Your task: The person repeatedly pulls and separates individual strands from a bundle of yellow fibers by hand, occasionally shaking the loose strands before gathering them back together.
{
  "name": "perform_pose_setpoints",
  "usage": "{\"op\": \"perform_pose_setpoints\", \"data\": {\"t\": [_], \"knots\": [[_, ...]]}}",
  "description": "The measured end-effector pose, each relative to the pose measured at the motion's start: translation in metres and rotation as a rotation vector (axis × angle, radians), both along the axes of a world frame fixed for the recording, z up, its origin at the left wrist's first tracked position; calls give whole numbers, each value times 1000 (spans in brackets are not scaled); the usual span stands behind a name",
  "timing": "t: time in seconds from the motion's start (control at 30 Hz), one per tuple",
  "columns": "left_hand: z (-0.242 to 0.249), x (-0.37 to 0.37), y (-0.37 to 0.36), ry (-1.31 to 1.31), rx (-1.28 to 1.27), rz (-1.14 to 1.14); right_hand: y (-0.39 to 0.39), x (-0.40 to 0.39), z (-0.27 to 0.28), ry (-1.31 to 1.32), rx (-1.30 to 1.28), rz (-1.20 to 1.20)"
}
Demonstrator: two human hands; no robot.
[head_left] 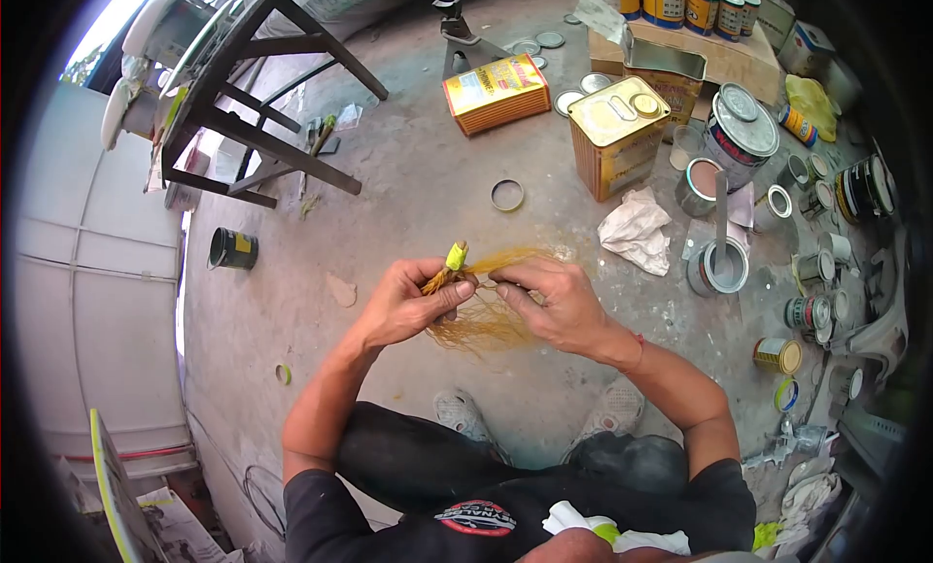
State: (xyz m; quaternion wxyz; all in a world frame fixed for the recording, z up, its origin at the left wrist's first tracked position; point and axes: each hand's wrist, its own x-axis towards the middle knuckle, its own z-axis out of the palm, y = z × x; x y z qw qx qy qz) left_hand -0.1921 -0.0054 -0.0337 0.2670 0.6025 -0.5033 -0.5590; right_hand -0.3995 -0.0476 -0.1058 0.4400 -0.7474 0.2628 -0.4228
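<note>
Golden fibres (505, 262), one bundle: held between the hands, above the floor (389, 208); bound end wrapped in yellow tape (456, 256), pointed away from the body. Bound end gripped by the left hand (413, 301), the nearer; loose strands, spread rightward and below, pinched by the right hand (556, 296), narrowly closed. Beyond: tin (498, 89), laid on its side, marked "THINNER"; upright tin (617, 140), lettering not surely read. Shirt (379, 510): "CAR" displayed on the badge (475, 518).
</note>
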Motion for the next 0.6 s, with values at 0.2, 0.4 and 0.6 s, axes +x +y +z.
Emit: {"op": "perform_pose_setpoints", "data": {"t": [0.2, 0.4, 0.6], "knots": [[-1, 1, 0, 80, 66, 3, 9, 4, -3, -45, 69, 68], [-2, -4, 3, 43, 89, -28, 8, -2, -1, 61, 82, 149], [-7, -9, 2, 47, 86, -32, 10, -4, 6, 19, 385, 233]]}}
